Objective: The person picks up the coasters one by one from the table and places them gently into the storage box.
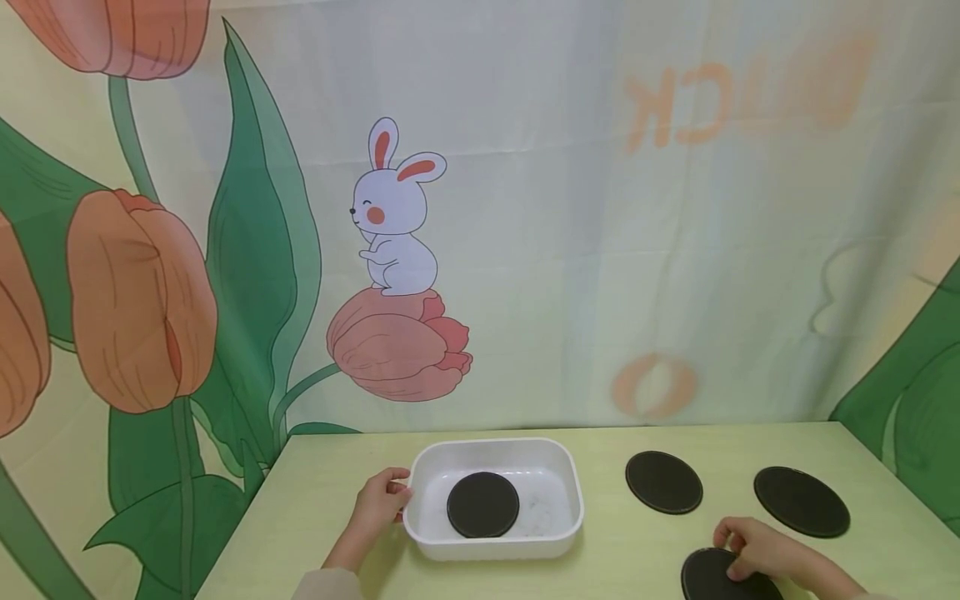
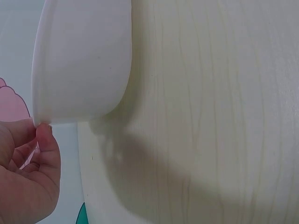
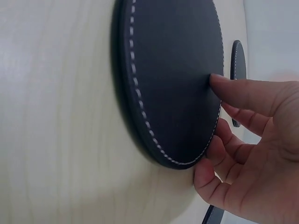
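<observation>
A white rectangular dish (image 1: 495, 548) with rounded corners stands on the table, and one round black coaster (image 1: 483, 505) lies inside it, left of centre. My left hand (image 1: 378, 502) pinches the dish's left rim between thumb and finger, as the left wrist view shows closely. At the lower right, my right hand (image 1: 767, 550) grips another black coaster (image 3: 173, 84), its edge stitched in white. The thumb (image 3: 243, 91) presses on its top face while the fingers curl at its far edge. Part of this coaster falls outside the head view.
Two more black coasters lie on the pale wooden table (image 1: 330, 467) at the right: one coaster (image 1: 664, 482) nearer the dish, another coaster (image 1: 802, 502) farther right. Behind the table hangs a curtain (image 1: 540, 250) printed with tulips and a rabbit.
</observation>
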A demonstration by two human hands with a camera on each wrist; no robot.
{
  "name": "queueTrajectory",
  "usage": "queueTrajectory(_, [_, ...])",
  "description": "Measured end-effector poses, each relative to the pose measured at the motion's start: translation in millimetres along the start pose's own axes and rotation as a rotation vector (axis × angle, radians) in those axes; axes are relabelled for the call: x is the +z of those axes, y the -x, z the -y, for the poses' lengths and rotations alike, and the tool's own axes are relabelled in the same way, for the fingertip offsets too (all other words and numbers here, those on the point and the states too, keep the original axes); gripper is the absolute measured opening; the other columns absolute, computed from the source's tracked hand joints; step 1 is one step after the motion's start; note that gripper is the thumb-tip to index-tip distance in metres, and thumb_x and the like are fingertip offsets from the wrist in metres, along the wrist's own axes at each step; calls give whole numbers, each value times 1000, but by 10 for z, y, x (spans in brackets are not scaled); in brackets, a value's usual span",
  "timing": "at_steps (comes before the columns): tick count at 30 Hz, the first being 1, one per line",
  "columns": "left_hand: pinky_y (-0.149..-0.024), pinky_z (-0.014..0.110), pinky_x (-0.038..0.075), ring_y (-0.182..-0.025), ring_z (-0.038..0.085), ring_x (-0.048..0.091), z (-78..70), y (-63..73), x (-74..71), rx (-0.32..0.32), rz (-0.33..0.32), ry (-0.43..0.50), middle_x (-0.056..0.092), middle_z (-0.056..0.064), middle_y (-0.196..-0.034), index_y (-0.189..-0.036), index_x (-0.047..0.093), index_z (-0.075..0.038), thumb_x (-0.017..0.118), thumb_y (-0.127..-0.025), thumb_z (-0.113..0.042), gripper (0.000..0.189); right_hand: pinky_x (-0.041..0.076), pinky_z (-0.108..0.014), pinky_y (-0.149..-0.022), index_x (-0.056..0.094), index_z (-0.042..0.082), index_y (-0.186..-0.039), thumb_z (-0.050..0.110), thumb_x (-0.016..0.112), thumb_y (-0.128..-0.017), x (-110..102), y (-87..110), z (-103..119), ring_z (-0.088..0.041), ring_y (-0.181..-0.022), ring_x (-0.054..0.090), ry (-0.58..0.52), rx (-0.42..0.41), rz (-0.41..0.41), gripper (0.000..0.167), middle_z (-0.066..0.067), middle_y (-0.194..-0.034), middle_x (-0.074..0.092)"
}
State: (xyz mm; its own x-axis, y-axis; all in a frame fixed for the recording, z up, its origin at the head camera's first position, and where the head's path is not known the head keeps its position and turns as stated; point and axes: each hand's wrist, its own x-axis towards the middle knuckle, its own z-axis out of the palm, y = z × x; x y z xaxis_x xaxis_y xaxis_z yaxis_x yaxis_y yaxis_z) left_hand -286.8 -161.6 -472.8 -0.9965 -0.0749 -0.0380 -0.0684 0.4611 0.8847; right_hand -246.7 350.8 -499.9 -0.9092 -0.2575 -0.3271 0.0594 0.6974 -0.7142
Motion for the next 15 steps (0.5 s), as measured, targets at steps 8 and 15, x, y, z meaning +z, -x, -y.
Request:
queueTrajectory(8, [-53,23,49,-69,16,53,-1,-12,4,-11,-6,-6,54,12,-85,-113,51,5,54,-84,-1,29,33,-28,-63,49,2,-81,-7,65,-63,32,-29,65,-19,-70,41,38,77,-28,25,-5,-74,46])
queueTrajectory(15, [-54,24,50,-70,16,52,-5,-18,7,-25,-11,-4,55,11,-85,-113,51,4,54,-84,-1,30,30,-28,-63,47,1,-75,-6,66,-61,16,-43,64,-18,-69,40,85,39,3,24,-3,-70,43])
